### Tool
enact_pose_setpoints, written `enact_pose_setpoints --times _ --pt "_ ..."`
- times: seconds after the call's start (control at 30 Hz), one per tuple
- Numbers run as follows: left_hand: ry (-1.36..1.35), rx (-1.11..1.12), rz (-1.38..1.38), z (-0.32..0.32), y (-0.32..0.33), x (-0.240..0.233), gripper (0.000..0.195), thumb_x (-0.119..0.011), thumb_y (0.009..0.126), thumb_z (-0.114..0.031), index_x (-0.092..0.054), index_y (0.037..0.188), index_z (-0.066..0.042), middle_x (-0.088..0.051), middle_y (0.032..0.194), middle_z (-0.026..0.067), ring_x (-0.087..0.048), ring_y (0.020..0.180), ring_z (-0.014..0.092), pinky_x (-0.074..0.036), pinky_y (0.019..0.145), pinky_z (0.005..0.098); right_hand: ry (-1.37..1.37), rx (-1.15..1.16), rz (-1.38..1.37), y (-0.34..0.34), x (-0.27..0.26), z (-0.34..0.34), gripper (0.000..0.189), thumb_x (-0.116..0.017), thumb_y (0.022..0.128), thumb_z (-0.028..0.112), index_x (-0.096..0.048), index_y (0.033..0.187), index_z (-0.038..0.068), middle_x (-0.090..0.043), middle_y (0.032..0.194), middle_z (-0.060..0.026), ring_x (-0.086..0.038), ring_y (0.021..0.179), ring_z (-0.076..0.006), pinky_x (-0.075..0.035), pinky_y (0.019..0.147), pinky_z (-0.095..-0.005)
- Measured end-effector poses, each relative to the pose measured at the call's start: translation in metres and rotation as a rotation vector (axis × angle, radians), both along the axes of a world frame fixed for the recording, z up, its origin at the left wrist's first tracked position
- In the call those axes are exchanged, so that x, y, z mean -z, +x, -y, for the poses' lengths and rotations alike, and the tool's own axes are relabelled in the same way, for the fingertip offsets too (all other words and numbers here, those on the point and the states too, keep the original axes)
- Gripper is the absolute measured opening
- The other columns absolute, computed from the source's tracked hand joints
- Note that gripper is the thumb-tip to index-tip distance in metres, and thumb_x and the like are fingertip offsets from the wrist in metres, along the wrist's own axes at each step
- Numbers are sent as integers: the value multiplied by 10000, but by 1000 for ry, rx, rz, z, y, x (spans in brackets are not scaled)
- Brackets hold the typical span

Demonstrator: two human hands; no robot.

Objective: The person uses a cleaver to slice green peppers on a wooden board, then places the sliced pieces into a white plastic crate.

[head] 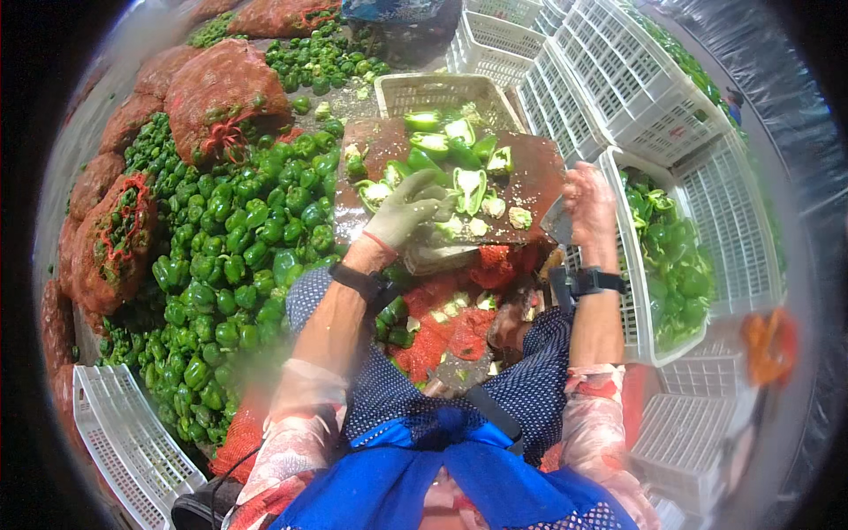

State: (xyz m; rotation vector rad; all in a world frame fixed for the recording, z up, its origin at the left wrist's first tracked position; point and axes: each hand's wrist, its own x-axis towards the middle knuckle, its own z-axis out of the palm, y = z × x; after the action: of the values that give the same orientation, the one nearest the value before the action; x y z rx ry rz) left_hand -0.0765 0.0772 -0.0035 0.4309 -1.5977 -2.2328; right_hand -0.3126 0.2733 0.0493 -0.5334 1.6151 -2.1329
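Observation:
My left hand (411,205), in a pale glove, is over the near left part of a wet wooden board (533,159), its fingers curled beside cut green bell peppers; whether it grips one is hidden. My right hand (588,199), bare, is closed around the handle of a wide-bladed knife (558,222) at the board's right edge. Halved green peppers (470,190) lie on the board, their pale insides showing. Cut-out pepper cores (520,217) and scattered seeds lie near the board's front edge.
Whole green peppers (225,265) are heaped on the left, with red mesh sacks (218,93) behind. A white plastic crate (639,291) on the right holds cut peppers. Stacked crates (596,73) stand behind it. Another crate (444,83) touches the board's far side. Red netting (430,331) lies below.

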Motion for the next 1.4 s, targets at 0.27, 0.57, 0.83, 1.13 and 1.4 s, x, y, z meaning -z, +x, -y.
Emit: enact_pose_setpoints --times 0.27,0.57,0.83,1.13,1.4 --pt "-252 -32 21 12 11 19 436 -531 884 -41 -417 1299 31 -597 1125 111 -588 990 170 -476 874 267 959 -56 -911 23 96 90 315 -517 798 218 -594 1052 47 -633 985 -225 -590 960 -396 -454 824 -459" --pt "-148 -76 -60 9 11 18 447 -534 901 -81 -405 1303 66 -542 1210 173 -564 1075 204 -488 865 268 766 17 -718 3 90 84 303 -571 757 160 -630 1026 33 -675 846 -169 -657 798 -273 -492 704 -362" --pt "790 258 -164 -25 -5 15 360 -531 916 -430 -506 1182 -187 -584 1018 14 -604 898 174 -575 595 414 387 -295 -461 88 55 71 247 -532 840 79 -591 1068 8 -626 837 -37 -544 597 -77 -457 538 -226" --pt "-321 -69 -122 -9 -17 35 576 -571 917 -274 -313 1389 -69 -463 1277 107 -443 1142 147 -390 965 288 236 -459 -103 132 33 60 334 -572 897 188 -521 1181 19 -593 973 -37 -555 684 -79 -490 603 -216" --pt "-261 73 -160 -22 7 1 832 -727 771 -111 -211 1424 -76 -503 1197 99 -503 1062 158 -446 899 297 77 -627 113 132 20 60 419 -664 839 233 -539 1184 30 -616 1023 8 -584 759 -64 -449 565 -181"
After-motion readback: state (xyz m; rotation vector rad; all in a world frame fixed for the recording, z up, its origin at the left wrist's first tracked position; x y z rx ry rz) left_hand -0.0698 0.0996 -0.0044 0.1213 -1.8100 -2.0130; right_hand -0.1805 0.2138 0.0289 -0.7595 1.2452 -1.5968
